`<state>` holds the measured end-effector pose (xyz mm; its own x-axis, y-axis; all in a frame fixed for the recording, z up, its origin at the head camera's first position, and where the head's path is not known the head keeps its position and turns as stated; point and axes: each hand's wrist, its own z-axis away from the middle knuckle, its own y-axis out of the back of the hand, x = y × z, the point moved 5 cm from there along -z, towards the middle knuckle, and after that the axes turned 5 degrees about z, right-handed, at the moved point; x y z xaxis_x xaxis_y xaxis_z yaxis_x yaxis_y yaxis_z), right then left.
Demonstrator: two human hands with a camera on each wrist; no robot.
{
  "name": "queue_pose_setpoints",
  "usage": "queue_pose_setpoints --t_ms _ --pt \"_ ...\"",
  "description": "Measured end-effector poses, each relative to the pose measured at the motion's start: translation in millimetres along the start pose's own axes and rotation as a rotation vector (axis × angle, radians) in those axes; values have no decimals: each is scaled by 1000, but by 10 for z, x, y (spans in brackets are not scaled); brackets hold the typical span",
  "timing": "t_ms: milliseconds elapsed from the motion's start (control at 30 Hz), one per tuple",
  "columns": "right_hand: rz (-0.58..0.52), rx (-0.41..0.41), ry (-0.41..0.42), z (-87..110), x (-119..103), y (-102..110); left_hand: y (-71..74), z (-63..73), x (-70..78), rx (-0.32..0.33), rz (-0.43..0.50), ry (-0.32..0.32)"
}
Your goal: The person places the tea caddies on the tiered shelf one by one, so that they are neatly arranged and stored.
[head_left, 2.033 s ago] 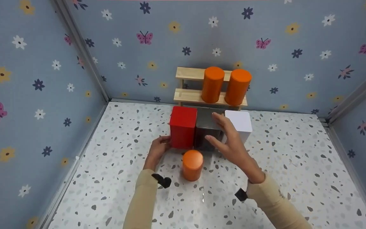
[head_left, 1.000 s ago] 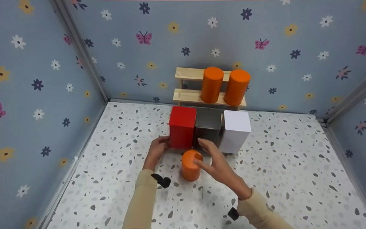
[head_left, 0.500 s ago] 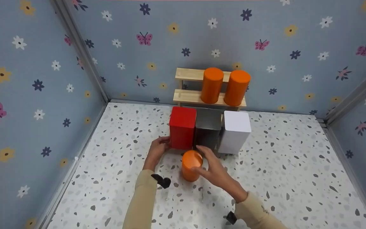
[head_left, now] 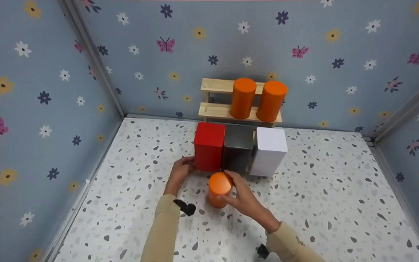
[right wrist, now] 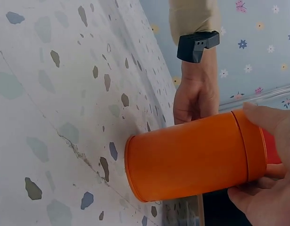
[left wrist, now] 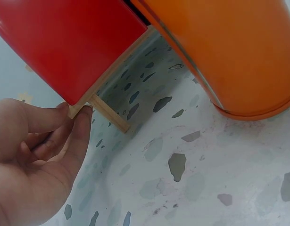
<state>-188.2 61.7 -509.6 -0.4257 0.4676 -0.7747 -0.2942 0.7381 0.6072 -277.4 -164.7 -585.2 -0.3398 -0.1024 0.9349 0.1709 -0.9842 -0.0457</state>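
My left hand (head_left: 180, 174) pinches the front corner of a wooden tiered shelf (left wrist: 100, 84), just below the red box (head_left: 209, 147). Thumb and fingers lie on either side of the thin wood in the left wrist view. My right hand (head_left: 245, 196) grips the orange canister (head_left: 219, 189) round its upper part, thumb on the near side and fingers on the far side. In the right wrist view, that hand (right wrist: 272, 165) is at the lid end, and the canister's base is close over the speckled surface. The canister stands upright, just in front of the red box.
A black box (head_left: 238, 147) and a white box (head_left: 270, 151) stand right of the red one, on the lowest tier. Two more orange canisters (head_left: 243, 98) stand on the tier behind. Flower-patterned walls (head_left: 209, 43) enclose the speckled tabletop (head_left: 322, 203) at the back and sides.
My right hand has come from above the black and white boxes, down and toward me, and closed round the orange canister. The left hand has stayed at the shelf corner.
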Motion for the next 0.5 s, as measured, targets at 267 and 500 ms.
queue_pose_setpoints --t_ms 267,500 --pt "13 6 -6 4 28 -12 -1 -10 -9 -5 13 12" --pt "-4 20 0 -9 15 18 -5 -13 -4 -1 10 18"
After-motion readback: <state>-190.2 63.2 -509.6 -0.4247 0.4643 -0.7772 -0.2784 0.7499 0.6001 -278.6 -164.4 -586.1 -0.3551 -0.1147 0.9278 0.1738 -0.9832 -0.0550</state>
